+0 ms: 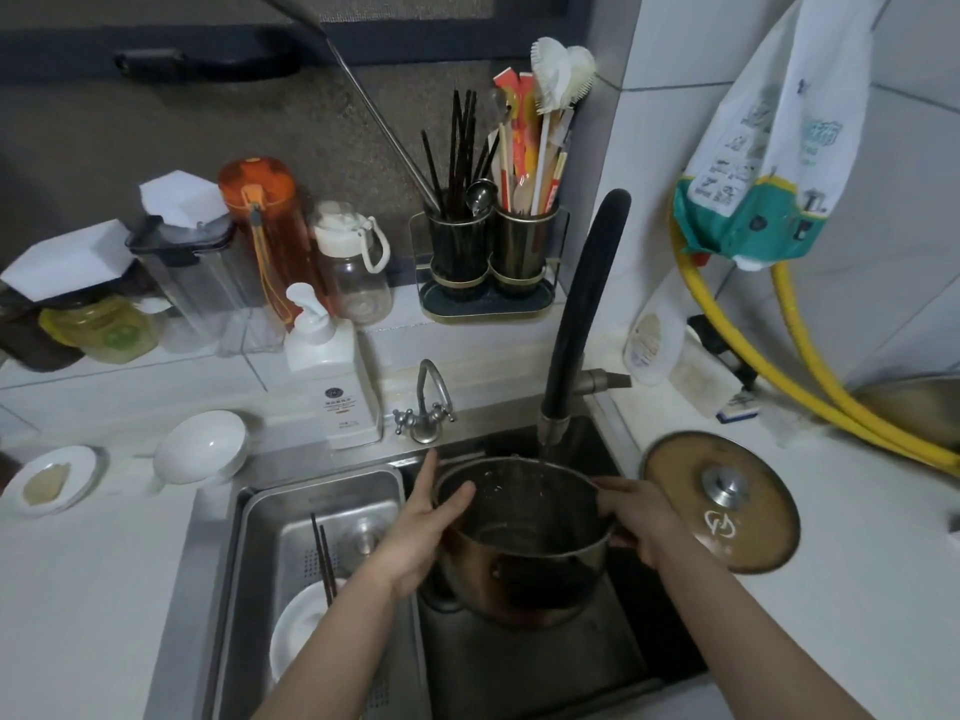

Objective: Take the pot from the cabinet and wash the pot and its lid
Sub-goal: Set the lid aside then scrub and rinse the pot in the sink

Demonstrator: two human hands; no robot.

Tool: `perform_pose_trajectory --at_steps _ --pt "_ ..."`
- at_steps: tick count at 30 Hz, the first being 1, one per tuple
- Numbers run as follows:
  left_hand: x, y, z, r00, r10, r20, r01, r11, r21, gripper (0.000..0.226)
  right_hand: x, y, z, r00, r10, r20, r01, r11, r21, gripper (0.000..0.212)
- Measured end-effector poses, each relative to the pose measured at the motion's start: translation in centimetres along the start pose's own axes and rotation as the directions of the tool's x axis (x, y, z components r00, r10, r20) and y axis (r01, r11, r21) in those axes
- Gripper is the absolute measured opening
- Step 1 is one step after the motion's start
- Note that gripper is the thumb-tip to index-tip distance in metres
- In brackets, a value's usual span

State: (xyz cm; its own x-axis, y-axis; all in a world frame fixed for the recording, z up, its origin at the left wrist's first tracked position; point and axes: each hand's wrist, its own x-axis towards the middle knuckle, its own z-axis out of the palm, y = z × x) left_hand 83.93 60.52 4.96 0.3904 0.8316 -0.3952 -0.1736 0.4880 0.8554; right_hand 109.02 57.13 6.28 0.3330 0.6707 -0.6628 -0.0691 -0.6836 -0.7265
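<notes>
Steel pot (524,543), one only, is held over the dark sink (519,678), tilted toward the camera, under the black faucet (584,314); a thin stream of water runs into it. Both hands are on it. The left hand (421,537) lies against the pot's left side, fingers fairly straight, thumb over the rim, its grip spread rather than curled. The right hand (636,517) has its grip clamped on the pot's right rim and handle, fingers curled round it.

One lid (722,501) lies flat on the white tabletop (857,563) just right of the sink, knob up, apart from the pot.

Left of the pot a steel tray (291,511) sits in the sink; it holds one white plate (298,636), two dark chopsticks (323,558) leaning on the plate, and a second steel lid (363,537). A small second tap (428,402) stands behind the sink, beside one white pump bottle (332,366).

On the left tabletop are one upturned white bowl (202,452) and one small dish (49,483). On the ledge behind stand an orange bottle (265,226), a clear bottle (353,262) with a white cap, a clear jug (192,283), and a caddy (488,267) with two cups of chopsticks and utensils. Two yellow hoses (810,387) run along the right wall, under a hanging plastic bag (769,163).
</notes>
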Motion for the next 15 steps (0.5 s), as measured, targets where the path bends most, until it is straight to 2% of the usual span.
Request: perform_pose_trajectory --at_steps 2,4,6,8,12,15 --pt "0.8 -0.9 -0.3 0.999 -0.014 -0.047 0.009 0.992 -0.122 0.071 -0.5 -0.7 0.2 0.997 -0.075 -0.031 0.075 0.997 0.001 0.044" --pt "1.5 -2.0 -0.5 0.992 -0.048 -0.115 0.022 0.977 -0.211 0.06 -1.7 -1.6 0.4 0.987 -0.154 -0.052 0.15 0.986 -0.066 0.043" --pt "1.8 -2.9 -0.3 0.975 -0.119 -0.188 0.062 0.956 -0.285 0.058 -3.0 -2.4 0.5 0.959 -0.272 -0.076 0.251 0.945 -0.208 0.041" --pt "1.9 -3.4 0.1 0.967 -0.133 -0.217 0.065 0.954 -0.292 0.043 -4.1 -3.0 0.7 0.924 -0.375 -0.078 0.323 0.873 -0.366 0.039" --pt "1.6 -3.5 1.5 0.987 -0.007 -0.162 -0.037 0.963 -0.266 0.027 -5.4 -3.2 0.7 0.836 -0.539 -0.104 0.395 0.722 -0.568 0.039" --pt "1.7 -4.1 2.5 0.995 0.041 -0.089 -0.065 0.955 -0.289 0.042 -6.5 -3.6 0.5 0.769 -0.628 -0.114 0.422 0.634 -0.648 0.041"
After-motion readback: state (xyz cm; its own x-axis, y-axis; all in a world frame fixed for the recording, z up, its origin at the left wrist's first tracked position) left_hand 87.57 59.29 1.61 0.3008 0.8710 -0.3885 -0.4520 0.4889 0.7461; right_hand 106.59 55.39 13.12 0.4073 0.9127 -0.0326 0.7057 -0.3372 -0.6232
